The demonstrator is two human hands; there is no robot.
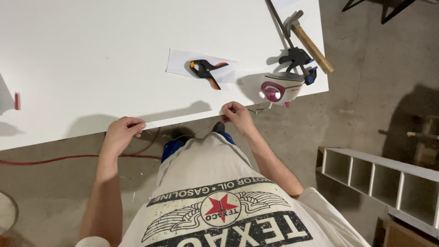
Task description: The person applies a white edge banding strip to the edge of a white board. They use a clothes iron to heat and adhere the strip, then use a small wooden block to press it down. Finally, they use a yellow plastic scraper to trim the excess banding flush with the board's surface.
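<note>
Board [91, 55], white and flat, fills the far and left part of the head view, and its near edge [183, 120] runs slantwise just in front of the person. Both hands are on that edge. The left hand [122, 132] is closed in a pinch, fingertips [139, 124] on the edge. The right hand [237, 114], further right, is curled shut with thumb and fingers nipping the same edge. A thin pale strand [196, 131] sags between the hands just below the edge. Whether it is a strip or a thread is too fine to tell.

On the board, far of the right hand, an orange and black spring clamp [206, 71] lies on a slip of paper [176, 61]. An iron [279, 87] stands just right of it at the board's near right corner. Beyond it are a black bar clamp [299, 59] and a hammer [308, 41] with a wooden handle. A small red thing [17, 100] sits at the far left. A red cable [55, 159] trails over the concrete floor, and a white shelf unit [379, 174] lies at the right.

As I judge it, the step in hand is work with the fingertips along the near edge, at two points well apart. A further move there would call for a steady pinch from both hands and for keeping the strand taut and in line with the edge.
</note>
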